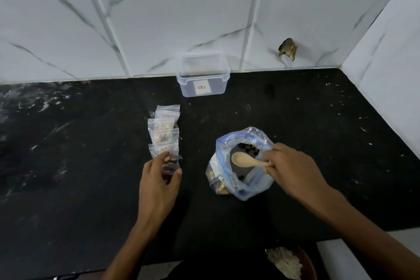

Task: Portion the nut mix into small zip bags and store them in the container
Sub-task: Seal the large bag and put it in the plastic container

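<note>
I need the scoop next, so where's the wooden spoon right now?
In the head view, right of centre: the right hand holds the wooden spoon over the open nut mix bag.

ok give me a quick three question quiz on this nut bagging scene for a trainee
1. True or false: the clear container by the wall already holds filled small bags.
2. What does the right hand hold? A) wooden spoon B) lid C) knife
3. Fill in: the left hand holds a small ____ at the near end of the row.

Key:
1. False. Nothing shows inside it; the filled small bags lie in a row on the counter.
2. A. The wooden spoon is over the open big bag.
3. Bag.
</note>
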A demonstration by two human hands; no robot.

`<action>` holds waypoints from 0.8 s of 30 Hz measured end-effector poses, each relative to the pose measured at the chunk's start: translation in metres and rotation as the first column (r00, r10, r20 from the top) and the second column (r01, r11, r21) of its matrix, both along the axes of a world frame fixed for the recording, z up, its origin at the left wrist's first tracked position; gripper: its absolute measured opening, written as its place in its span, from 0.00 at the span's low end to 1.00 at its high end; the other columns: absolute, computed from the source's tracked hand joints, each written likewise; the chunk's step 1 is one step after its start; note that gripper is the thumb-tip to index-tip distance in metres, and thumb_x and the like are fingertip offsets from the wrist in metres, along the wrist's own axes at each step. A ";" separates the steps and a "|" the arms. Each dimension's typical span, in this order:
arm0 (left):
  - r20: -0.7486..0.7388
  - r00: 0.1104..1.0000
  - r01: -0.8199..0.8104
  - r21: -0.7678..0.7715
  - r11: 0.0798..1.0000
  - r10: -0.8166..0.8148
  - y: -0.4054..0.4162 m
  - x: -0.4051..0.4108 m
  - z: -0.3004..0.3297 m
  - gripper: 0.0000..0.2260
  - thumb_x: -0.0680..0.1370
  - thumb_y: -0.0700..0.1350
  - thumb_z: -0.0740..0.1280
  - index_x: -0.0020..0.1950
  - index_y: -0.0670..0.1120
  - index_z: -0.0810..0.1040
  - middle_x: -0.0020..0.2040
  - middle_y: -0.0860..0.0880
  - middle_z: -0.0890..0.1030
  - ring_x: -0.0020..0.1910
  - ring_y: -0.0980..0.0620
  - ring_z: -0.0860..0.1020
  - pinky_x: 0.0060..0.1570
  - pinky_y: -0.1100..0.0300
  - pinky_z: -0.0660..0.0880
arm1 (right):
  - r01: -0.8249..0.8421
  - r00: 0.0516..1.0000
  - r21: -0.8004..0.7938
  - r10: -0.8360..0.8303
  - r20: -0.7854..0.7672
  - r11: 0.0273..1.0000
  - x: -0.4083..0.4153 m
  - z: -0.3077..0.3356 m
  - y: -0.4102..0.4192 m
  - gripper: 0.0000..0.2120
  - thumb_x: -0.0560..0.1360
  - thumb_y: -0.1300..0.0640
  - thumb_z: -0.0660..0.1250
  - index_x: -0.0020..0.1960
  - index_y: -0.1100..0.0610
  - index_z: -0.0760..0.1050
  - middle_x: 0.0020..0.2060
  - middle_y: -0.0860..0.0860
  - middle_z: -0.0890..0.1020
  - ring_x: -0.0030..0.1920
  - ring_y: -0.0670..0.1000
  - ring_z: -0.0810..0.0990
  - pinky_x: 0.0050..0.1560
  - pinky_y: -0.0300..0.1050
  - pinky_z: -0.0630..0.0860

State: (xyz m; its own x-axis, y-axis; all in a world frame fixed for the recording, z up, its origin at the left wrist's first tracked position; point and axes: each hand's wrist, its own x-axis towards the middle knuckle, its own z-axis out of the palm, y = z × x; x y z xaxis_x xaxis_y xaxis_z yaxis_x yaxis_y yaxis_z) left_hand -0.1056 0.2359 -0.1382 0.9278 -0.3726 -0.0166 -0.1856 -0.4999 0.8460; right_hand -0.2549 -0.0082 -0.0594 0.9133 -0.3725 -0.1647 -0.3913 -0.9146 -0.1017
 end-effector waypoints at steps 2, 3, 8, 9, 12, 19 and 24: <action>-0.011 1.000 0.005 -0.002 1.000 -0.005 0.002 -0.001 -0.001 0.21 0.77 0.44 0.71 0.68 0.56 0.72 0.57 0.58 0.70 0.50 0.56 0.80 0.50 0.64 0.76 | -0.064 0.998 0.103 0.062 0.030 0.993 -0.018 0.009 0.012 0.07 0.77 0.50 0.65 0.55 0.44 0.75 0.48 0.40 0.70 0.45 0.41 0.74 0.47 0.43 0.76; -0.014 1.000 0.011 -0.005 1.000 -0.011 0.002 -0.002 -0.001 0.20 0.77 0.44 0.71 0.67 0.57 0.72 0.56 0.58 0.70 0.49 0.57 0.80 0.49 0.66 0.75 | -0.096 0.995 0.173 0.092 0.031 0.980 -0.025 0.010 0.020 0.07 0.77 0.49 0.65 0.54 0.44 0.76 0.48 0.39 0.70 0.46 0.41 0.73 0.49 0.43 0.75; -0.037 0.998 0.047 -0.022 0.999 -0.048 -0.004 -0.006 0.003 0.19 0.77 0.43 0.71 0.63 0.60 0.72 0.56 0.56 0.71 0.49 0.60 0.80 0.47 0.69 0.73 | -0.178 0.968 0.366 0.230 -0.103 0.914 -0.040 -0.019 0.050 0.09 0.79 0.48 0.62 0.57 0.45 0.74 0.54 0.42 0.71 0.51 0.42 0.73 0.51 0.39 0.71; -0.037 0.998 0.049 -0.020 0.999 -0.050 -0.005 -0.006 0.003 0.18 0.77 0.43 0.71 0.63 0.60 0.72 0.57 0.56 0.71 0.48 0.60 0.80 0.46 0.70 0.73 | -0.170 0.963 0.373 0.234 -0.132 0.912 -0.042 -0.028 0.053 0.09 0.79 0.48 0.60 0.58 0.46 0.73 0.55 0.43 0.71 0.52 0.43 0.73 0.52 0.40 0.71; -0.046 0.998 0.042 -0.010 0.999 -0.043 -0.006 -0.005 0.003 0.18 0.78 0.44 0.70 0.67 0.54 0.73 0.59 0.53 0.73 0.49 0.60 0.79 0.46 0.71 0.72 | -0.153 0.964 0.322 0.213 -0.160 0.934 -0.046 -0.052 0.059 0.11 0.81 0.48 0.57 0.60 0.49 0.73 0.57 0.47 0.70 0.51 0.46 0.75 0.51 0.44 0.73; -0.063 0.996 0.070 0.016 0.997 -0.069 -0.009 -0.005 0.007 0.18 0.78 0.45 0.70 0.68 0.52 0.74 0.61 0.52 0.74 0.50 0.61 0.79 0.44 0.72 0.72 | -0.140 0.973 0.248 0.179 -0.143 0.958 -0.046 -0.080 0.062 0.13 0.81 0.48 0.57 0.63 0.49 0.71 0.58 0.47 0.71 0.47 0.42 0.70 0.38 0.32 0.62; -0.045 0.989 0.145 0.093 0.985 -0.142 -0.020 -0.010 0.008 0.19 0.78 0.48 0.70 0.68 0.53 0.73 0.63 0.54 0.71 0.51 0.59 0.78 0.45 0.70 0.73 | -0.101 0.983 0.246 0.135 -0.125 0.964 -0.052 -0.077 0.058 0.18 0.80 0.46 0.58 0.69 0.48 0.67 0.63 0.46 0.68 0.57 0.43 0.72 0.51 0.35 0.70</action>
